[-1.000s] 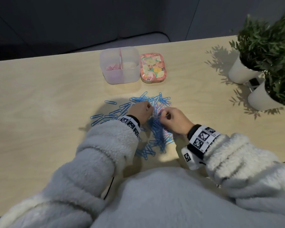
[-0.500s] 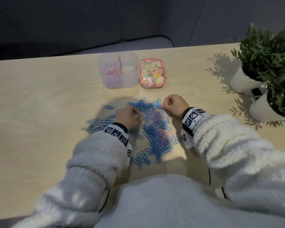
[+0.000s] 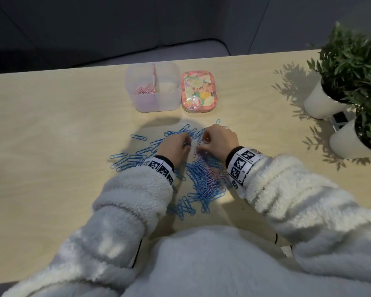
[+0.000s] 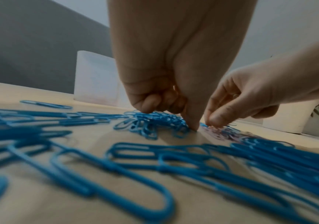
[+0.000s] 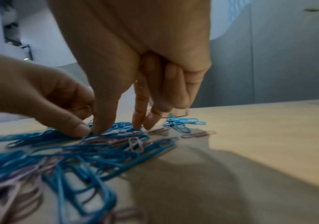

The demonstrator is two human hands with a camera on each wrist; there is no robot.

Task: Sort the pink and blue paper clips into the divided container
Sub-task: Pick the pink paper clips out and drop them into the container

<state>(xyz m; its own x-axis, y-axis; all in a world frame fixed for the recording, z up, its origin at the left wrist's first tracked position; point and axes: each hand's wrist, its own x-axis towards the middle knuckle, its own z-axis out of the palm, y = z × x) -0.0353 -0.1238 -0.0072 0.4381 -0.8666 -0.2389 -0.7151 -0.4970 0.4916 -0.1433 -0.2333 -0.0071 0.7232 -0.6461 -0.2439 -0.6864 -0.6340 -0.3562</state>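
Observation:
A heap of blue paper clips [image 3: 201, 183] with pink clips [image 3: 208, 174] mixed in lies on the table. My left hand [image 3: 176, 144] sits at the heap's far left with its fingers curled and one fingertip [image 4: 193, 126] pressed down beside the blue clips [image 4: 154, 121]; nothing shows in its grasp. My right hand [image 3: 217, 141] is close beside it, with thumb [image 5: 101, 128] and forefinger [image 5: 137, 124] pointing down, apart, tips on pink clips [image 5: 133, 141]. The clear divided container [image 3: 169, 99] stands beyond, with pink clips [image 3: 142, 91] in its left half.
A flowered tin lid [image 3: 198, 93] lies right of the container. Two white plant pots [image 3: 321, 103] [image 3: 349, 144] stand at the far right. Loose blue clips [image 3: 129, 159] spread left of the heap. The table's far edge runs just behind the container.
My right hand has come back from the heap's far right edge to beside my left hand. My left hand has shifted a little forward. The head view has tilted.

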